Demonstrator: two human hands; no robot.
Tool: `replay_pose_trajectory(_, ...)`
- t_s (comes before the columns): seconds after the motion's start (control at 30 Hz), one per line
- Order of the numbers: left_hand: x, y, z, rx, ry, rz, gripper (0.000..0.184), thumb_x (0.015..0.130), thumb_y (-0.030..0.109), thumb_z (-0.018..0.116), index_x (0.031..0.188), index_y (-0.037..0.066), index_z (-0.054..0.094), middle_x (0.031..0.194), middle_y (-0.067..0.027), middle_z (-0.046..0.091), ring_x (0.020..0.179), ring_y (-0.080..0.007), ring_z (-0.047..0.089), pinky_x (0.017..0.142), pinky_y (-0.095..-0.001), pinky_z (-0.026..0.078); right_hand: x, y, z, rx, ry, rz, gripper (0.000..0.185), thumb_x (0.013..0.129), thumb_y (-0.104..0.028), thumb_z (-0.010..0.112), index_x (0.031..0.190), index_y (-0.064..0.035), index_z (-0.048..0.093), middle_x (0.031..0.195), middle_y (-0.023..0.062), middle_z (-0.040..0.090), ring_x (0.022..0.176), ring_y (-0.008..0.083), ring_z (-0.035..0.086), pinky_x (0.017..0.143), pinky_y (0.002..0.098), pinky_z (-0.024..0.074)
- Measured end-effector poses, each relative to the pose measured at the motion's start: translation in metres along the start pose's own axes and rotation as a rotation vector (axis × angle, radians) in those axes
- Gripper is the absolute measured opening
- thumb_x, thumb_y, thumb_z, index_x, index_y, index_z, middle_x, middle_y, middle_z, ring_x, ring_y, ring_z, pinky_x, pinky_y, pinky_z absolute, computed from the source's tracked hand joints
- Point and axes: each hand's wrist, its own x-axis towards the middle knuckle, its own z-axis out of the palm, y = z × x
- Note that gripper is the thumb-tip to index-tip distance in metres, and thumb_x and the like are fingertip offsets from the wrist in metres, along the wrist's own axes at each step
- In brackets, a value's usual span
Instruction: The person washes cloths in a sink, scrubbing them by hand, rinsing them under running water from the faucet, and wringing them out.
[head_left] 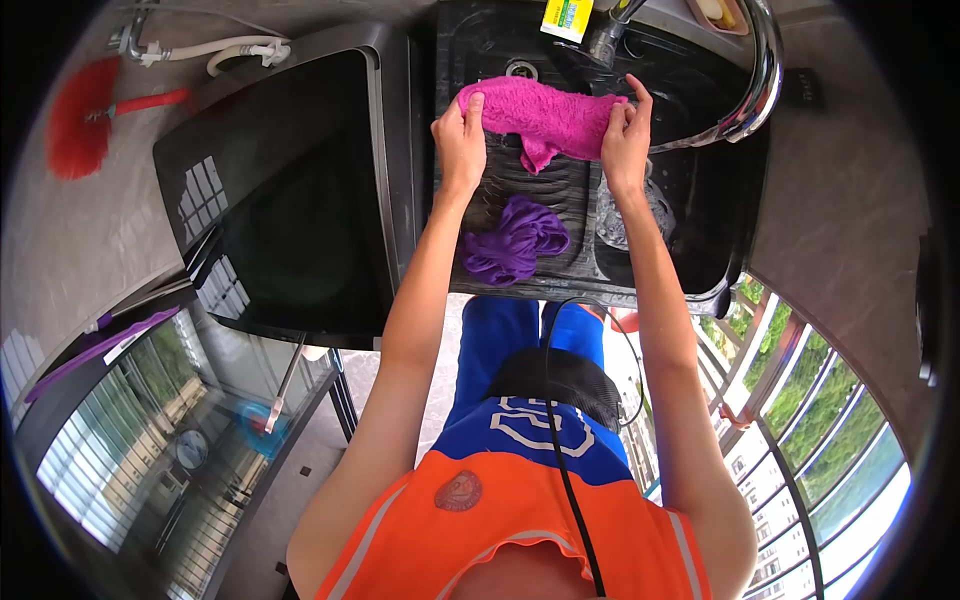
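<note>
A fuzzy pink cloth (545, 115) is stretched sideways above the black sink (700, 180). My left hand (461, 145) pinches its left end, thumb on top. At the other end, my right hand (627, 140) grips the cloth between thumb and fingers. A short flap of the cloth hangs down near its middle. Below it, a crumpled purple cloth (515, 243) lies on the ribbed washboard part (540, 190) of the sink, touched by neither hand.
A curved chrome faucet (768, 80) arches over the sink's right side. Foam or water (655, 210) shows in the right basin. On the left stands a dark-lidded washing machine (290, 200). A red brush (85, 120) is by the wall, and a yellow packet (567, 18) sits behind the sink.
</note>
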Motion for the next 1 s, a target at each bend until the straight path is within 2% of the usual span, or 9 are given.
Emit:
replay_pose_trajectory(0.13,0.010,0.036,-0.012,0.031,-0.003,0.019,0.030,0.097,0.024,0.052,0.087,-0.004,0.059,0.058,-0.0110,0.048,0.051,-0.0149,0.039,0.052,-0.0328,0.038,-0.015,-0.025,0.004,0.007,0.154,-0.062,0.038,0.095,-0.006,0.050,0.132,-0.0054,0.041,0.070,0.0003,0.050,0.063,0.0055,0.043,0.057,0.0208,0.0381)
replay_pose_trajectory(0.27,0.024,0.069,-0.017,0.072,-0.066,-0.006,0.033,0.098,0.025,0.051,0.081,-0.003,0.055,0.054,-0.0086,0.039,0.050,-0.0135,0.036,0.051,-0.0314,0.036,-0.024,-0.052,-0.006,-0.120,0.182,-0.151,0.032,0.090,-0.001,0.053,0.122,-0.0046,0.050,0.069,0.0096,0.055,0.059,0.0180,0.057,0.057,0.0316,0.0461)
replay_pose_trajectory(0.33,0.037,0.061,-0.011,0.108,-0.081,0.013,0.032,0.097,0.025,0.051,0.083,-0.003,0.056,0.054,-0.0116,0.046,0.048,-0.0176,0.042,0.052,-0.0345,0.038,-0.019,-0.055,-0.003,-0.206,0.115,-0.127,0.034,0.087,0.000,0.052,0.121,-0.0045,0.049,0.080,0.0179,0.063,0.073,0.0366,0.063,0.065,0.0429,0.0488)
replay_pose_trajectory(0.43,0.058,0.018,0.007,0.383,-0.276,-0.178,0.030,0.091,0.027,0.058,0.090,-0.003,0.061,0.077,-0.0217,0.062,0.075,-0.0345,0.062,0.069,-0.0424,0.046,0.002,-0.005,0.028,-0.376,0.041,-0.108,0.034,0.085,-0.001,0.053,0.118,-0.0051,0.050,0.090,0.0242,0.064,0.085,0.0430,0.062,0.073,0.0486,0.0494)
replay_pose_trajectory(0.6,0.046,-0.097,0.043,0.434,-0.361,-0.449,0.062,0.079,0.025,0.070,0.125,-0.008,0.046,0.115,-0.0312,0.057,0.110,-0.0414,0.056,0.096,-0.0425,0.044,0.014,0.085,0.083,-0.532,-0.148,-0.070,0.044,0.084,-0.007,0.056,0.127,-0.0092,0.044,0.106,0.0265,0.058,0.092,0.0437,0.061,0.078,0.0495,0.0509)
replay_pose_trajectory(0.7,0.016,-0.113,0.049,0.489,-0.399,-0.279,0.065,0.079,0.019,0.067,0.134,-0.004,0.040,0.133,-0.0336,0.035,0.124,-0.0446,0.039,0.101,-0.0439,0.038,-0.012,0.048,0.066,-0.414,-0.179,-0.286,0.044,0.081,-0.011,0.063,0.122,-0.0037,0.048,0.104,0.0233,0.057,0.086,0.0392,0.062,0.077,0.0476,0.0504)
replay_pose_trajectory(0.8,-0.023,-0.063,0.041,0.808,-0.289,0.260,0.058,0.081,0.018,0.065,0.133,0.003,0.044,0.136,-0.0247,0.034,0.125,-0.0392,0.035,0.103,-0.0496,0.032,-0.048,-0.033,0.001,-0.120,-0.193,-0.347,0.023,0.081,-0.006,0.063,0.104,-0.0008,0.060,0.091,0.0174,0.059,0.076,0.0285,0.062,0.067,0.0395,0.0492)
replay_pose_trajectory(0.87,-0.047,-0.055,0.032,0.820,-0.392,0.194,0.057,0.082,0.020,0.065,0.133,0.005,0.045,0.135,-0.0221,0.035,0.123,-0.0386,0.037,0.103,-0.0493,0.032,-0.067,-0.072,-0.049,-0.094,0.063,-0.375,0.014,0.083,-0.004,0.061,0.097,0.0006,0.061,0.082,0.0130,0.059,0.070,0.0229,0.059,0.061,0.0330,0.0463)
replay_pose_trajectory(1.0,-0.076,-0.080,0.025,0.775,-0.369,-0.180,0.059,0.081,0.027,0.068,0.130,0.003,0.046,0.129,-0.0201,0.039,0.118,-0.0365,0.040,0.097,-0.0481,0.035,-0.039,-0.110,-0.108,-0.327,0.507,-0.538,0.033,0.087,-0.008,0.060,0.117,0.0041,0.056,0.103,0.0132,0.059,0.092,0.0216,0.057,0.074,0.0321,0.0468)
